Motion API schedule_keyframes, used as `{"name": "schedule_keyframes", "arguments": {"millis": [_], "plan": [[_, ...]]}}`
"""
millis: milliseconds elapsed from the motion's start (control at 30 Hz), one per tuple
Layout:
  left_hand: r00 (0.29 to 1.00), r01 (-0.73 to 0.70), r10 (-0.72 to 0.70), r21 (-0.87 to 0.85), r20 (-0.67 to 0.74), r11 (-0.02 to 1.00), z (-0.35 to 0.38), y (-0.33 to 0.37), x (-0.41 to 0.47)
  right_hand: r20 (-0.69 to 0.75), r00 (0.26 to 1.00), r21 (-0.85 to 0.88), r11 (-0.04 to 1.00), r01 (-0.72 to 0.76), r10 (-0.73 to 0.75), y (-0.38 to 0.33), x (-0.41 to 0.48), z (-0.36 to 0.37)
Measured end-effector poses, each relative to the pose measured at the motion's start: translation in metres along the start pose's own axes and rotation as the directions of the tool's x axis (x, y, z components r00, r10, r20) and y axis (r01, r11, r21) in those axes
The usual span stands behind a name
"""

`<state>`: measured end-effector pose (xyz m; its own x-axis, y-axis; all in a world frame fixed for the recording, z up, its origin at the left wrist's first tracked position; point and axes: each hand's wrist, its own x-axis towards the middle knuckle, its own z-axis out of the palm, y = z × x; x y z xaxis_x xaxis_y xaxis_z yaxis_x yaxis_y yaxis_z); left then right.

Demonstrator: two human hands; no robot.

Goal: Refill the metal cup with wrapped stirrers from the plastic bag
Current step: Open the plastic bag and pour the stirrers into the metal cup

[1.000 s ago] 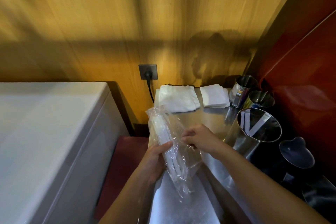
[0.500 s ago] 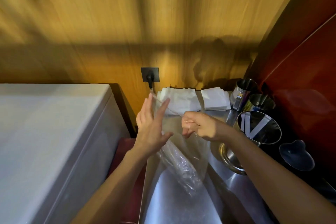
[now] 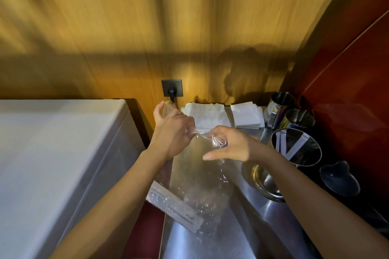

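Observation:
A clear plastic bag (image 3: 195, 174) hangs over the steel counter, held at its top edge by both hands. My left hand (image 3: 172, 132) pinches the top edge on the left side. My right hand (image 3: 229, 145) grips the crumpled top edge on the right side. A bundle of white wrapped stirrers (image 3: 174, 206) lies at the bottom of the bag, slanting down to the right. A wide metal cup (image 3: 296, 146) with a few white wrapped stirrers inside stands to the right of my right hand.
Two stacks of white napkins (image 3: 246, 115) lie at the back of the steel counter (image 3: 210, 244). Two smaller metal cups (image 3: 280, 107) stand behind the wide one. A metal bowl (image 3: 265, 183) sits under my right forearm, dark pitchers (image 3: 339, 178) further right. A white appliance (image 3: 52, 153) fills the left.
Both hands have come together at the bag's top edge and hold it stretched between them. The bag now hangs longer, with the stirrer bundle slid to its bottom.

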<state>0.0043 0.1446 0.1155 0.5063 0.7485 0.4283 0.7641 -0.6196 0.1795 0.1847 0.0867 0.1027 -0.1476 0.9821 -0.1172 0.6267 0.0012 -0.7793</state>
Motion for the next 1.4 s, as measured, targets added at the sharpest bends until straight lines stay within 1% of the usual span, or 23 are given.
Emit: {"name": "schedule_keyframes", "arguments": {"millis": [67, 133, 167, 233, 300, 367, 467, 500, 533, 600, 633, 667, 700, 767, 800, 867, 933, 1033, 1100, 1200, 1267, 1333, 1400], "plan": [[0.999, 0.002, -0.001, 0.021, -0.048, 1.000, -0.007, 0.001, 0.004, -0.050, 0.999, 0.002, 1.000, -0.006, 0.006, 0.002, 0.001, 0.000], [0.996, 0.005, -0.001, 0.045, -0.088, 0.999, -0.013, 0.004, 0.008, -0.173, 0.985, 0.010, 1.000, -0.001, 0.003, 0.000, 0.005, -0.002], [0.994, 0.005, 0.001, 0.055, -0.111, 0.998, -0.017, 0.006, 0.011, -0.244, 0.970, 0.033, 0.999, 0.003, 0.005, -0.002, 0.007, -0.003], [0.989, 0.014, -0.003, 0.070, -0.151, 0.997, -0.026, 0.009, 0.015, -0.357, 0.934, 0.154, 0.988, 0.030, 0.027, -0.009, 0.007, -0.008], [0.980, 0.019, -0.005, 0.071, -0.197, 0.997, -0.035, 0.012, 0.020, -0.442, 0.897, 0.236, 0.967, 0.092, 0.023, -0.022, 0.003, -0.018], [0.964, 0.011, 0.006, 0.062, -0.264, 0.998, -0.047, 0.015, 0.025, -0.504, 0.863, 0.255, 0.951, 0.174, -0.023, -0.035, -0.004, -0.027], [0.926, 0.002, 0.027, 0.075, -0.377, 0.997, -0.064, 0.022, 0.030, -0.609, 0.788, 0.251, 0.919, 0.303, -0.093, -0.053, -0.013, -0.038], [0.925, 0.004, 0.025, 0.075, -0.380, 0.997, -0.068, 0.024, 0.031, -0.631, 0.769, 0.238, 0.916, 0.322, -0.107, -0.057, -0.015, -0.040], [0.939, 0.004, 0.023, 0.076, -0.343, 0.997, -0.072, 0.027, 0.032, -0.638, 0.762, 0.222, 0.920, 0.322, -0.113, -0.058, -0.016, -0.042], [0.985, -0.014, 0.029, 0.087, -0.173, 0.996, -0.074, 0.029, 0.033, -0.607, 0.786, 0.161, 0.950, 0.268, -0.119, -0.058, -0.016, -0.045], [0.995, -0.022, 0.029, 0.077, -0.090, 0.997, -0.075, 0.030, 0.033, -0.591, 0.798, 0.132, 0.962, 0.240, -0.118, -0.056, -0.016, -0.045], [0.998, -0.026, 0.029, 0.064, -0.057, 0.998, -0.077, 0.030, 0.034, -0.596, 0.795, 0.116, 0.967, 0.229, -0.117, -0.054, -0.017, -0.046], [0.996, -0.030, 0.035, 0.060, -0.087, 0.998, -0.079, 0.030, 0.037, -0.620, 0.775, 0.105, 0.966, 0.235, -0.122, -0.054, -0.017, -0.046], [0.975, -0.033, 0.046, 0.063, -0.215, 0.997, -0.084, 0.030, 0.042, -0.681, 0.717, 0.074, 0.960, 0.271, -0.150, -0.054, -0.019, -0.048], [0.967, -0.046, 0.062, 0.070, -0.248, 0.996, -0.086, 0.032, 0.044, -0.690, 0.705, 0.057, 0.959, 0.277, -0.163, -0.054, -0.019, -0.049], [0.967, -0.100, 0.123, 0.111, -0.223, 0.989, -0.087, 0.037, 0.046, -0.658, 0.731, 0.026, 0.965, 0.259, -0.179, -0.055, -0.018, -0.050], [0.975, -0.146, 0.167, 0.143, -0.149, 0.979, -0.084, 0.046, 0.047, -0.611, 0.768, 0.005, 0.969, 0.245, -0.191, -0.054, -0.017, -0.048], [0.976, -0.202, 0.208, 0.086, -0.067, 0.976, -0.081, 0.056, 0.047, -0.611, 0.769, 0.013, 0.969, 0.248, -0.189, -0.052, -0.019, -0.045], [0.978, -0.192, 0.196, 0.061, -0.069, 0.979, -0.082, 0.060, 0.045, -0.593, 0.787, 0.107, 0.952, 0.287, -0.171, -0.048, -0.020, -0.044], [0.980, -0.158, 0.155, -0.017, -0.126, 0.987, -0.084, 0.057, 0.047, -0.544, 0.828, 0.263, 0.910, 0.321, -0.135, -0.039, -0.028, -0.044], [0.986, -0.129, 0.120, -0.068, -0.116, 0.989, -0.087, 0.055, 0.050, -0.548, 0.831, 0.263, 0.923, 0.280, -0.096, -0.026, -0.031, -0.040], [0.992, -0.101, 0.089, -0.125, -0.091, 0.987, -0.089, 0.052, 0.053, -0.568, 0.823, 0.254, 0.946, 0.199, -0.021, -0.013, -0.032, -0.032], [0.994, -0.089, 0.075, -0.170, -0.085, 0.981, -0.092, 0.051, 0.055, -0.585, 0.809, 0.298, 0.944, 0.139, 0.065, -0.001, -0.032, -0.022]]}}
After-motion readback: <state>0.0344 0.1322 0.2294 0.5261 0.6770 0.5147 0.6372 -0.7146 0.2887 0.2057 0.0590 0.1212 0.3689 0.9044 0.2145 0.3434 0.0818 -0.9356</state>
